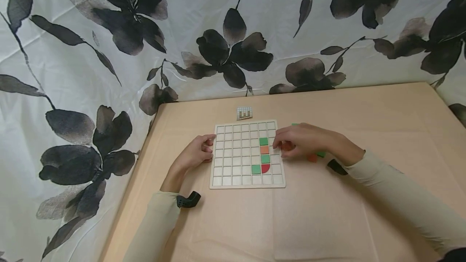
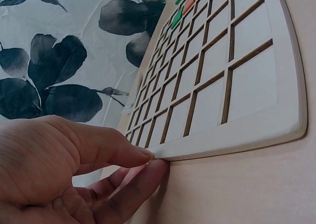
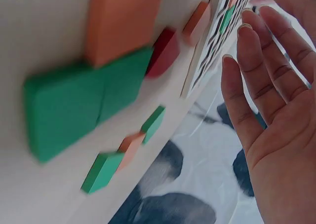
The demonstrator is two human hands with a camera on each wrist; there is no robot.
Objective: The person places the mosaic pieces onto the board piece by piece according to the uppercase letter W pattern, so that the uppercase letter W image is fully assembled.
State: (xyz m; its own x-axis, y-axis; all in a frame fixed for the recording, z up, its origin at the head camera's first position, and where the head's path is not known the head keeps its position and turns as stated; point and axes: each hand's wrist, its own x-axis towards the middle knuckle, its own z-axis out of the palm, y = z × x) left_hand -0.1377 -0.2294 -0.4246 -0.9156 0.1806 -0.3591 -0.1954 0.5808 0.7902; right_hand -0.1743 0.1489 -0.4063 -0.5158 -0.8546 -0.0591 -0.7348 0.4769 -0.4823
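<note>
A pale grid board [image 1: 236, 187] lies flat on the table, with several green, orange and red tiles set in its right-hand part. At its left edge my left hand [image 1: 194, 153] pinches the rim, the thumb above and a finger below in the left wrist view. Over the right edge reaches my right hand [image 1: 306, 140], its fingers [image 3: 252, 81] loosely extended in the right wrist view. No piece shows in its grasp; the thumb is cut off there. On the table beside the board lie an orange tile [image 3: 197, 24] and a dark red piece [image 3: 163, 54].
Larger in the right wrist view are loose green tiles [image 3: 64, 105] and an orange tile [image 3: 123, 21]. More green and orange tiles lie towards the table's far edge. Behind the board is a small patterned card [image 1: 244, 113]. A floral cloth [image 1: 225, 51] hangs behind the table.
</note>
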